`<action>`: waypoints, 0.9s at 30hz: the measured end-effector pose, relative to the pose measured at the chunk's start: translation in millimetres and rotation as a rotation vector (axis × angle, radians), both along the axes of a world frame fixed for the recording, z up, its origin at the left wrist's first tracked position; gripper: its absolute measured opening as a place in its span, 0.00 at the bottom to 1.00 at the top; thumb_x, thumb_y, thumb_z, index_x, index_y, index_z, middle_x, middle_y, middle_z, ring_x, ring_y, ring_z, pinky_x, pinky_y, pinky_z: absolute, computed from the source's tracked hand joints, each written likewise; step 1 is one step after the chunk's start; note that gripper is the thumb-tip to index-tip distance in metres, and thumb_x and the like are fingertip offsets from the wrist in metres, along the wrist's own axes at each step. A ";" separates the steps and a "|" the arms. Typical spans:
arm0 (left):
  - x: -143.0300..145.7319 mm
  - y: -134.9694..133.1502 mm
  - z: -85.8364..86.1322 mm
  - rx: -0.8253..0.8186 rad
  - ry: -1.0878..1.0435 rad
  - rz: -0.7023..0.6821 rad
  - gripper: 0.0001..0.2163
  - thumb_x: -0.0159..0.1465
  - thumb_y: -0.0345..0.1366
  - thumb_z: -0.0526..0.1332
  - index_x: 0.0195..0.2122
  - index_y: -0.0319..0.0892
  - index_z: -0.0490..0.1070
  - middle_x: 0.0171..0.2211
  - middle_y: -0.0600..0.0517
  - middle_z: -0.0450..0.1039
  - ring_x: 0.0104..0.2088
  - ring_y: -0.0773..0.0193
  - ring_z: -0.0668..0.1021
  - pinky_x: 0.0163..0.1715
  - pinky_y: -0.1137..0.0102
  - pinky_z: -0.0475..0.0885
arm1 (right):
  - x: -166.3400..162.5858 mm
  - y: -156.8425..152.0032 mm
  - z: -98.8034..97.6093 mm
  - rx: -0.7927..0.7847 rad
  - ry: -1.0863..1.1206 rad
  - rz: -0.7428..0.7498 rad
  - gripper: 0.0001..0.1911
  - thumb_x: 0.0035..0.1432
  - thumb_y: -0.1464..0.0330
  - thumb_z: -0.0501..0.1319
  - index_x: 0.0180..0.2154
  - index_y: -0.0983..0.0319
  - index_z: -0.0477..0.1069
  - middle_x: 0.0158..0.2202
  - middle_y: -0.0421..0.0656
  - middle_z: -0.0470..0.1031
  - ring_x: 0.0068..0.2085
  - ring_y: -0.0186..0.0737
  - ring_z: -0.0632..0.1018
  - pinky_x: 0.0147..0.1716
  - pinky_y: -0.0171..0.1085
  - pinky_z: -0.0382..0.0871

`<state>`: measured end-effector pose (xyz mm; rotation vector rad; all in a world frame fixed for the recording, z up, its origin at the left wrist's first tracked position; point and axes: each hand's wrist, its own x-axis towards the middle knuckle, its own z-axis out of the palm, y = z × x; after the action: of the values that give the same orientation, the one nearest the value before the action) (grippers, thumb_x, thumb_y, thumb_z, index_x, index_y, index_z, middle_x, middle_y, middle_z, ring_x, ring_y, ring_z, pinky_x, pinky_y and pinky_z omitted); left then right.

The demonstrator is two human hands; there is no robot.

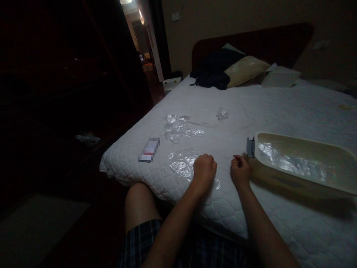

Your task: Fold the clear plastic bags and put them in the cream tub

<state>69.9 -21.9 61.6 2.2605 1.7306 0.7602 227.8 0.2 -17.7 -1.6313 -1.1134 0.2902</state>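
My left hand rests on the white quilted bed, fingers curled into a fist over the edge of a clear plastic sheet. My right hand lies beside it with fingers pinched together; what they hold is too small to make out. Just to its right sits a long beige plastic tray with a grey clip at its near end and clear plastic film inside.
More crumpled clear plastic and a small wad lie farther up the bed. A small flat pack sits near the left edge. Pillows and dark clothing lie at the headboard. Dark floor and doorway at left.
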 end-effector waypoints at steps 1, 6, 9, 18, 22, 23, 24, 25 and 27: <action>-8.6 2.1 -0.5 -0.005 -0.082 0.057 0.08 0.58 0.32 0.52 0.32 0.41 0.71 0.32 0.49 0.72 0.34 0.64 0.72 0.35 0.71 0.64 | -0.1 0.1 -0.4 0.004 -0.001 -0.001 0.14 0.50 0.64 0.53 0.35 0.65 0.70 0.27 0.43 0.70 0.26 0.36 0.69 0.28 0.35 0.64; -48.3 12.8 -13.6 -0.069 -0.414 0.291 0.09 0.57 0.34 0.53 0.30 0.41 0.72 0.29 0.51 0.73 0.30 0.66 0.73 0.32 0.73 0.65 | -0.5 -0.7 0.5 0.031 -0.037 0.027 0.15 0.50 0.64 0.53 0.36 0.65 0.70 0.26 0.43 0.69 0.26 0.36 0.69 0.27 0.35 0.63; -63.2 16.3 -24.8 -0.068 -0.549 0.346 0.08 0.55 0.34 0.54 0.29 0.40 0.72 0.28 0.51 0.74 0.30 0.66 0.74 0.32 0.73 0.65 | -4.7 -4.0 9.0 0.039 -0.099 0.051 0.14 0.50 0.64 0.53 0.36 0.65 0.70 0.26 0.43 0.70 0.26 0.36 0.69 0.29 0.35 0.63; -66.3 12.4 -43.1 -0.126 -0.600 0.320 0.08 0.54 0.35 0.53 0.28 0.39 0.71 0.26 0.52 0.72 0.29 0.67 0.73 0.30 0.74 0.65 | -45.6 -38.0 40.6 -0.301 -0.115 0.559 0.16 0.52 0.57 0.53 0.33 0.62 0.69 0.23 0.41 0.70 0.25 0.36 0.70 0.25 0.33 0.61; -65.7 12.4 -48.1 -0.135 -0.539 0.310 0.08 0.55 0.36 0.53 0.28 0.40 0.71 0.25 0.53 0.72 0.27 0.68 0.72 0.28 0.75 0.63 | -44.8 -49.4 41.1 -0.413 -0.234 0.645 0.14 0.52 0.59 0.52 0.31 0.62 0.70 0.21 0.40 0.69 0.23 0.35 0.69 0.22 0.33 0.57; -65.4 12.1 -48.4 -0.148 -0.523 0.310 0.08 0.55 0.35 0.53 0.28 0.40 0.70 0.24 0.53 0.71 0.26 0.68 0.72 0.28 0.75 0.63 | -42.7 -51.0 42.2 -0.445 -0.261 0.665 0.14 0.52 0.59 0.53 0.30 0.62 0.70 0.21 0.40 0.70 0.23 0.36 0.70 0.22 0.33 0.56; -65.0 11.6 -48.1 -0.163 -0.507 0.312 0.08 0.55 0.35 0.53 0.27 0.41 0.70 0.24 0.53 0.71 0.26 0.68 0.72 0.27 0.75 0.62 | -40.5 -52.3 43.9 -0.477 -0.284 0.684 0.13 0.51 0.59 0.53 0.31 0.61 0.70 0.21 0.40 0.70 0.24 0.36 0.70 0.22 0.33 0.56; -64.2 10.7 -47.2 -0.175 -0.489 0.314 0.08 0.55 0.35 0.53 0.27 0.41 0.70 0.24 0.53 0.71 0.25 0.68 0.71 0.27 0.75 0.62 | -38.7 -53.3 46.1 -0.507 -0.305 0.701 0.13 0.51 0.59 0.53 0.31 0.61 0.69 0.22 0.41 0.70 0.24 0.36 0.70 0.22 0.33 0.56; -61.9 8.1 -43.7 -0.180 -0.451 0.307 0.08 0.55 0.36 0.52 0.27 0.41 0.70 0.23 0.53 0.70 0.25 0.68 0.71 0.26 0.75 0.61 | -37.1 -54.2 50.8 -0.541 -0.342 0.723 0.13 0.52 0.59 0.53 0.32 0.61 0.69 0.23 0.41 0.71 0.25 0.37 0.71 0.23 0.33 0.56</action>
<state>8.1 -13.8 17.8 1.5718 1.8425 1.0301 190.7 -54.0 33.1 -1.7123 -2.0080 0.8623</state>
